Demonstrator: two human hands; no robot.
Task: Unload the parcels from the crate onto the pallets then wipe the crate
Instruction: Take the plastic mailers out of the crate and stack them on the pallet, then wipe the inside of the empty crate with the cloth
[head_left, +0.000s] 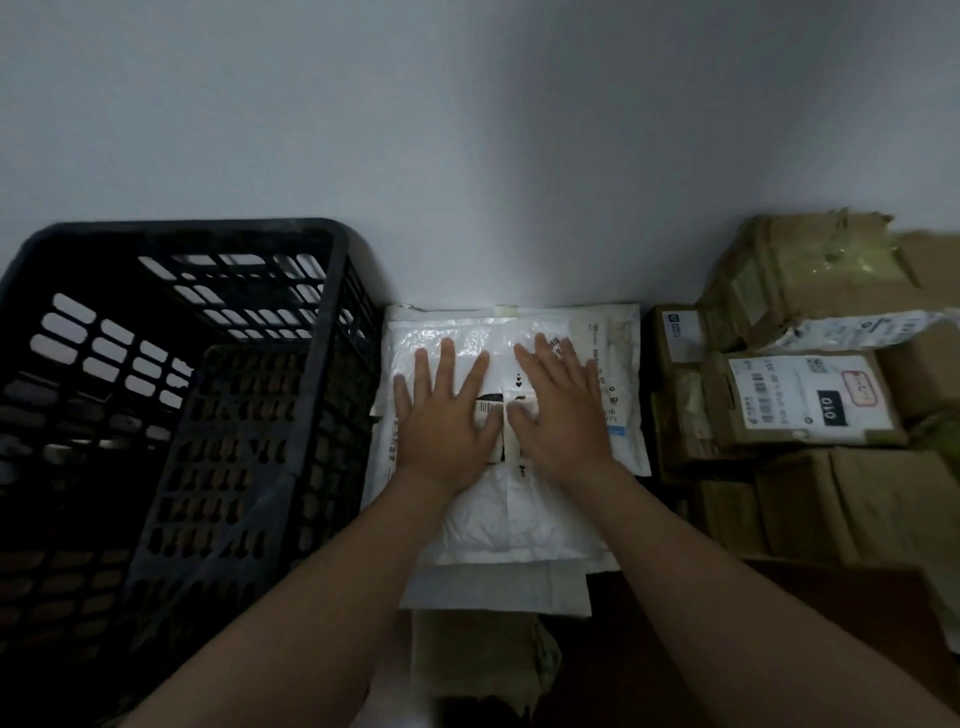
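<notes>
white parcel (511, 514) centre frame, atop a stack | left hand (444, 415) and right hand (558, 410) flat on it, fingers spread | black crate (171, 395) at left | cardboard boxes (810, 395) at right

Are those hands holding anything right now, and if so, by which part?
Nothing is gripped. The left hand and right hand lie flat, fingers spread, on the top face of the white parcel, beside the black crate.
</notes>
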